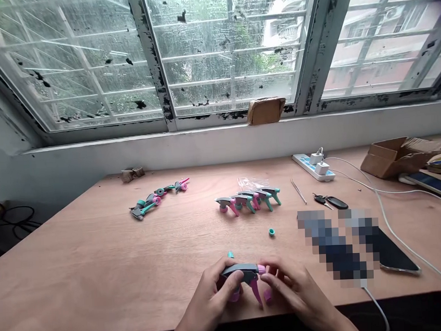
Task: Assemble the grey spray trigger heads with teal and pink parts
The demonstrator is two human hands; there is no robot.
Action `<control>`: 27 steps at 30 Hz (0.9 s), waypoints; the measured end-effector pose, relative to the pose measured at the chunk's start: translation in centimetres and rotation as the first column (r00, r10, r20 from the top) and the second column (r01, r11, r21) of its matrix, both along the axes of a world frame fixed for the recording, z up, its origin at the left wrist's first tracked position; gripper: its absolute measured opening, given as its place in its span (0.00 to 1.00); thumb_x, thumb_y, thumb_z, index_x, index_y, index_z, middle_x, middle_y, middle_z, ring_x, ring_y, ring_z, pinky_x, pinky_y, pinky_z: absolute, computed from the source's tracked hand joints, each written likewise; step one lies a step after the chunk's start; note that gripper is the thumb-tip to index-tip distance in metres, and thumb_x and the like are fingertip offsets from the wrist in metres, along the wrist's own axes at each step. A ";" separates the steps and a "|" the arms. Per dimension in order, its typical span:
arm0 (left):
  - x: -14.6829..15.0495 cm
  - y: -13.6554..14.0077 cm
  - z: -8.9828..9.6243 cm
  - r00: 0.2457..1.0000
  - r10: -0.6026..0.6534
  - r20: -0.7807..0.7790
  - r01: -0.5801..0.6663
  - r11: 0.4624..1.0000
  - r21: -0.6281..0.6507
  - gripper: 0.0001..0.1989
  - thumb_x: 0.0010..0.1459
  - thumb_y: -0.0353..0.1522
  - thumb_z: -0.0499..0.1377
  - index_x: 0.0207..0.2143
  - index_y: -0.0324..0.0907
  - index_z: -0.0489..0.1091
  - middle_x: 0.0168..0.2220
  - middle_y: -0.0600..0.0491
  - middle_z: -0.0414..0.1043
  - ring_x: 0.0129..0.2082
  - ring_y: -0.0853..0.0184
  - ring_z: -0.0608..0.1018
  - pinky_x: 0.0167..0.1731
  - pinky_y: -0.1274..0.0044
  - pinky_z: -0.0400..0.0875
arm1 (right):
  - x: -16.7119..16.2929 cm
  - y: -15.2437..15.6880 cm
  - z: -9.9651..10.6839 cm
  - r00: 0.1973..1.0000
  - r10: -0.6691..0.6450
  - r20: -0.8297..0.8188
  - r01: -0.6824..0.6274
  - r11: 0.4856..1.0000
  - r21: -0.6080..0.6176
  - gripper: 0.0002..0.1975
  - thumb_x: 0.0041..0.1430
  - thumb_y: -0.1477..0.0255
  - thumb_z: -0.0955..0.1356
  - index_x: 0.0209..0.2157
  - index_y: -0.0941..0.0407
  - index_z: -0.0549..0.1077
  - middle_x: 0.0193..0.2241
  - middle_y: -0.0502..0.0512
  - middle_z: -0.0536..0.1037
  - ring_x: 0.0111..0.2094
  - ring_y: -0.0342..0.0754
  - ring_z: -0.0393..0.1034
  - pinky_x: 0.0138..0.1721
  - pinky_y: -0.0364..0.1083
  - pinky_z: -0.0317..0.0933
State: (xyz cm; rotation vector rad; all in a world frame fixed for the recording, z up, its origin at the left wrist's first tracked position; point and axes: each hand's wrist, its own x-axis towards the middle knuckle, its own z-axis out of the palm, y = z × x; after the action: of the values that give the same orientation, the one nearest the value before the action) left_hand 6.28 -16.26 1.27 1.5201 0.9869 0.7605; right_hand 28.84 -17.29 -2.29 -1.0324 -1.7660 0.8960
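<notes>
Left hand [219,286] clasps grey spray head [242,268]; right hand [293,281] pinches pink nozzle [261,269]. Slack or off-line fingering could let nozzle slip.

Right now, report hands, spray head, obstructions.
Left hand holding spray head. Right hand at pink nozzle. Small pink piece close to trigger; nothing visibly blocking.
</notes>
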 end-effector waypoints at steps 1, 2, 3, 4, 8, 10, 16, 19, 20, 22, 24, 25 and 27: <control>0.0 0.0 0.1 1.000 -0.001 0.002 0.001 1.000 0.001 0.18 0.68 0.45 0.58 0.43 0.39 0.75 0.31 0.55 0.70 0.31 0.68 0.72 0.33 0.79 0.65 | 0.0 0.0 0.2 0.999 0.003 0.034 -0.004 1.000 0.017 0.14 0.72 0.61 0.64 0.39 0.53 0.78 0.30 0.52 0.79 0.29 0.46 0.74 0.31 0.42 0.68; 0.0 0.0 0.1 1.000 -0.005 0.002 0.005 1.000 0.000 0.18 0.68 0.45 0.58 0.43 0.39 0.75 0.31 0.55 0.70 0.31 0.68 0.72 0.33 0.78 0.65 | 0.0 0.0 0.2 0.998 0.016 0.064 -0.018 0.999 0.032 0.17 0.73 0.61 0.63 0.36 0.53 0.78 0.28 0.52 0.79 0.29 0.47 0.74 0.33 0.42 0.68; 0.0 0.0 0.2 1.000 -0.010 0.000 0.010 1.000 -0.003 0.18 0.68 0.46 0.57 0.43 0.39 0.75 0.31 0.54 0.71 0.31 0.67 0.72 0.33 0.78 0.65 | 0.0 0.0 0.3 0.996 0.032 0.078 -0.034 0.999 0.037 0.19 0.74 0.61 0.61 0.34 0.53 0.78 0.27 0.51 0.78 0.29 0.47 0.74 0.35 0.43 0.68; -0.1 0.0 0.2 1.000 -0.015 -0.003 0.015 1.000 -0.003 0.18 0.68 0.46 0.57 0.44 0.39 0.75 0.32 0.54 0.71 0.32 0.67 0.73 0.34 0.78 0.66 | 0.0 0.0 0.2 0.997 0.042 0.071 -0.044 0.999 0.026 0.19 0.74 0.61 0.61 0.36 0.54 0.78 0.26 0.51 0.78 0.29 0.47 0.74 0.35 0.44 0.68; -0.1 -0.1 0.3 0.999 -0.025 -0.024 0.025 1.000 0.003 0.18 0.68 0.46 0.57 0.44 0.40 0.76 0.32 0.53 0.72 0.32 0.66 0.73 0.35 0.77 0.66 | 0.0 -0.2 -0.5 0.999 0.012 -0.030 -0.014 0.998 -0.066 0.17 0.70 0.61 0.66 0.55 0.53 0.71 0.37 0.53 0.81 0.27 0.45 0.76 0.29 0.42 0.68; -0.1 -0.1 0.3 0.999 -0.021 -0.036 0.021 1.000 0.007 0.18 0.68 0.46 0.57 0.43 0.40 0.76 0.33 0.53 0.71 0.32 0.66 0.73 0.34 0.77 0.66 | 0.0 -0.3 -0.9 1.000 0.007 -0.024 -0.008 0.998 -0.056 0.15 0.70 0.62 0.67 0.54 0.53 0.71 0.37 0.53 0.80 0.27 0.44 0.76 0.28 0.41 0.67; 0.0 -0.1 0.2 0.998 -0.028 -0.055 0.027 1.000 -0.010 0.19 0.67 0.47 0.57 0.43 0.40 0.75 0.32 0.54 0.71 0.31 0.66 0.73 0.34 0.77 0.66 | 0.0 -0.2 -1.0 1.000 0.025 -0.002 -0.025 0.998 -0.049 0.11 0.72 0.63 0.64 0.47 0.53 0.74 0.30 0.49 0.77 0.26 0.44 0.76 0.30 0.41 0.68; 0.0 0.0 -0.1 0.999 -0.027 -0.038 0.027 1.000 -0.012 0.19 0.67 0.46 0.57 0.43 0.40 0.75 0.31 0.54 0.72 0.30 0.67 0.73 0.33 0.78 0.66 | 0.0 -0.3 -0.7 1.000 0.007 0.002 -0.007 0.999 -0.053 0.11 0.71 0.63 0.65 0.45 0.53 0.75 0.31 0.50 0.78 0.26 0.43 0.76 0.29 0.41 0.67; 0.0 0.1 -0.1 0.999 -0.023 -0.029 0.023 1.000 -0.010 0.18 0.67 0.46 0.57 0.43 0.40 0.75 0.31 0.54 0.72 0.30 0.67 0.73 0.33 0.78 0.66 | 0.0 -0.3 -0.6 1.000 -0.002 0.002 0.002 0.999 -0.054 0.10 0.71 0.63 0.65 0.45 0.53 0.75 0.31 0.50 0.78 0.25 0.43 0.75 0.29 0.41 0.67; 0.0 0.1 -0.1 1.000 -0.008 -0.004 0.008 1.000 0.001 0.18 0.68 0.45 0.57 0.43 0.40 0.75 0.32 0.53 0.73 0.32 0.66 0.73 0.34 0.78 0.66 | 0.0 -0.4 -0.4 1.000 -0.021 -0.011 0.020 0.998 -0.066 0.11 0.70 0.63 0.66 0.48 0.53 0.74 0.31 0.50 0.78 0.26 0.43 0.75 0.28 0.41 0.67; 0.0 0.1 0.0 0.999 0.022 0.028 -0.022 1.000 0.005 0.17 0.68 0.45 0.57 0.43 0.40 0.76 0.33 0.52 0.73 0.34 0.65 0.73 0.36 0.78 0.67 | 0.1 -0.6 -0.4 0.999 -0.017 -0.046 0.012 0.995 -0.095 0.15 0.69 0.62 0.67 0.53 0.52 0.71 0.34 0.51 0.78 0.27 0.44 0.76 0.28 0.41 0.69; 0.0 0.1 0.2 0.998 0.039 0.040 -0.039 0.999 0.003 0.18 0.68 0.45 0.56 0.42 0.40 0.76 0.34 0.52 0.74 0.34 0.65 0.73 0.36 0.78 0.67 | 0.2 -0.6 -0.4 0.998 -0.008 -0.067 0.000 0.994 -0.112 0.17 0.69 0.62 0.68 0.57 0.52 0.69 0.36 0.52 0.79 0.27 0.44 0.76 0.28 0.41 0.69; 0.0 0.0 0.4 0.998 0.051 0.046 -0.050 0.999 -0.017 0.18 0.68 0.45 0.56 0.42 0.39 0.75 0.34 0.52 0.73 0.34 0.65 0.72 0.35 0.78 0.66 | 0.2 -0.6 -0.3 0.996 0.020 -0.091 -0.031 0.992 -0.123 0.20 0.69 0.63 0.68 0.59 0.50 0.66 0.39 0.53 0.79 0.28 0.44 0.77 0.29 0.42 0.70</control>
State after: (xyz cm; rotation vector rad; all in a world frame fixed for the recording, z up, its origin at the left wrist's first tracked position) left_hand 6.27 -16.23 1.67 1.4625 0.9973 0.8186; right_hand 29.06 -17.91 -2.62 -1.0343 -1.6688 1.0633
